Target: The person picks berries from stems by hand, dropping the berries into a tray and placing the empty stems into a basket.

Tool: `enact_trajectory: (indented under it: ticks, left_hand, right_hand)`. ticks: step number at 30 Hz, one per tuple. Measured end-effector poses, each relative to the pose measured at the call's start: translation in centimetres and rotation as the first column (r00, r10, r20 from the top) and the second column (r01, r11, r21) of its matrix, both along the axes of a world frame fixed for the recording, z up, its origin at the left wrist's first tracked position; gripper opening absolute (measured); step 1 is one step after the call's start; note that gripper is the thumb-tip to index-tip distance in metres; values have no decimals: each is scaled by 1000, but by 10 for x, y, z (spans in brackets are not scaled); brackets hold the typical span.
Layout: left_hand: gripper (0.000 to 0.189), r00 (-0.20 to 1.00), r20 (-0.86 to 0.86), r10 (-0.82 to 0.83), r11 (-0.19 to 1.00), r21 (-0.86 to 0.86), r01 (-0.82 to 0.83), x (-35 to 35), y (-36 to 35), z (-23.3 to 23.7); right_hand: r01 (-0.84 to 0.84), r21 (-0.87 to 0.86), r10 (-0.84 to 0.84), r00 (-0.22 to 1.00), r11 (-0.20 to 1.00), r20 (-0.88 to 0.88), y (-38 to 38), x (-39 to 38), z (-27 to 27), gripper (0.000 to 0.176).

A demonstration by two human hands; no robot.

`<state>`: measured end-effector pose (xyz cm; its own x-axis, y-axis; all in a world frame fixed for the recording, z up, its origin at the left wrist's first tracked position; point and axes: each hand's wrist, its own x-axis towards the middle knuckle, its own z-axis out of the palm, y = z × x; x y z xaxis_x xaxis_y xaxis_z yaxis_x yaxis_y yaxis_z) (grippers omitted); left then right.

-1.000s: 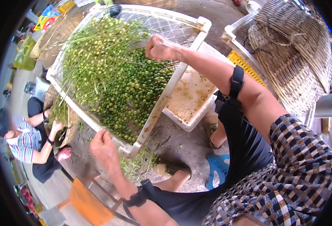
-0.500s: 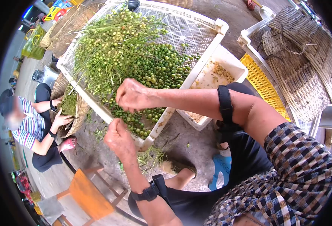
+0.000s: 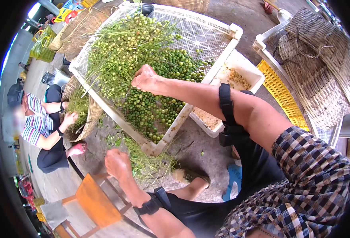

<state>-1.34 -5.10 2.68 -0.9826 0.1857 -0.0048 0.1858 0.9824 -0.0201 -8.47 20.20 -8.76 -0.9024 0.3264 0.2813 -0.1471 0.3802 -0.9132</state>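
Note:
A white mesh tray (image 3: 191, 31) bears a heap of stemmed green fruit (image 3: 123, 47) and many loose round green fruits (image 3: 155, 111). My right hand (image 3: 145, 79) is closed at the edge of the stemmed heap, above the loose fruit; what its fingers hold is too small to name. My left hand (image 3: 118, 163), also closed, hangs outside the tray's near left corner over green stems (image 3: 143, 156) scattered on the floor. Whatever it grips is hidden by the fingers.
At the left a person (image 3: 40, 127) sits handling stems over a basket (image 3: 92, 119). An orange-backed chair (image 3: 93, 200) stands at lower left. A white bin (image 3: 244, 67) lies beside the tray; woven baskets (image 3: 322, 67) and a yellow crate (image 3: 280, 95) are at the right.
My left hand has moved down, away from the tray's rim. My right hand has gone up and slightly right. The two hands are farther apart, and the view has shifted slightly.

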Motion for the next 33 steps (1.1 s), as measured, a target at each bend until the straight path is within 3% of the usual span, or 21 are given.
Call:
enact_trajectory:
  ticks: [1, 3, 4, 5, 6, 8, 10, 11, 13, 15, 16, 17, 18, 19, 21, 23, 25, 27, 30, 32, 33]
  left_hand:
    - [11, 1000, 1, 1, 1000, 4, -1, -3, -3, -4]
    - [11, 976, -154, -157, 975, 135, 178, -9, -10, -18]
    - [11, 976, -153, -157, 974, 136, 179, -7, -4, -14]
    - [12, 992, 51, -114, 863, 500, 73, -6, 4, -12]
    - [13, 956, 258, -143, 636, 764, -111, -3, 13, -8]
    - [14, 924, 334, -189, 554, 813, -180, 7, 29, 2]
    - [14, 891, 378, -252, 393, 881, -263, 12, 42, -4]
    - [14, 889, 382, -252, 395, 879, -265, 15, 49, -6]
    - [15, 825, 501, -263, 220, 863, -454, 19, 61, -9]
    - [17, 804, 516, -296, 177, 857, -484, 16, 66, -17]
    - [18, 784, 533, -317, 135, 844, -519, 18, 72, -17]
    - [19, 762, 551, -340, 96, 827, -554, 19, 75, -18]
    - [21, 758, 536, -371, 119, 837, -534, 19, 75, -20]
    - [21, 755, 542, -370, 128, 834, -536, 19, 76, -22]
    - [22, 731, 590, -343, 205, 807, -554, 18, 79, -26]
    - [17, 748, 571, -338, 280, 820, -500, 19, 78, -26]
    - [12, 779, 562, -279, 234, 826, -513, 21, 81, -26]
    - [11, 765, 593, -252, 209, 805, -555, 16, 81, -32]
    - [11, 824, 527, -209, 187, 849, -495, 14, 83, -35]
    - [9, 837, 492, -239, 335, 851, -404, 17, 86, -29]
    - [9, 835, 495, -240, 339, 849, -406, 19, 88, -27]
  right_hand:
    - [-8, 89, 7, 1000, 996, 15, 1, 3, 3, 14]
    - [4, 89, -10, 998, 996, 63, 0, 27, 21, 14]
    - [17, 90, -27, 994, 996, 108, -1, 37, 26, 14]
    - [19, 92, -29, 994, 996, 110, -6, 43, 26, 14]
    - [59, 17, -61, 988, 998, 145, -10, 48, 18, 13]
    - [84, -111, -59, 975, 990, 212, -20, 74, 32, 12]
    - [79, -109, -50, 968, 991, 247, -27, 104, 65, 13]
    - [73, -103, -42, 960, 992, 276, -30, 115, 70, 13]
    - [58, -6, -54, 960, 998, 274, -37, 133, 68, 16]
    - [23, 123, -52, 970, 992, 235, -47, 150, 70, 16]
    - [22, 116, -49, 971, 993, 235, -53, 159, 75, 16]
    - [11, 42, -15, 996, 999, 91, -59, 170, 80, 15]
    - [-6, -31, 4, 999, 999, -54, -67, 177, 82, 14]
    - [-2, -39, 0, 999, 999, -50, -76, 180, 74, 14]
    - [84, 45, -85, 996, 995, 22, -92, 183, 61, 12]
    - [47, 43, -52, 988, 998, 144, -99, 190, 59, 13]
    - [-123, 67, 99, 953, 990, 287, -98, 190, 61, 14]
    - [-129, 40, 115, 963, 991, 242, -86, 180, 65, 17]
    - [41, 180, -105, 926, 983, 363, -62, 154, 71, 24]
    - [85, 197, -172, 860, 977, 481, -51, 139, 68, 28]
    - [87, 195, -173, 858, 977, 484, -49, 134, 65, 28]
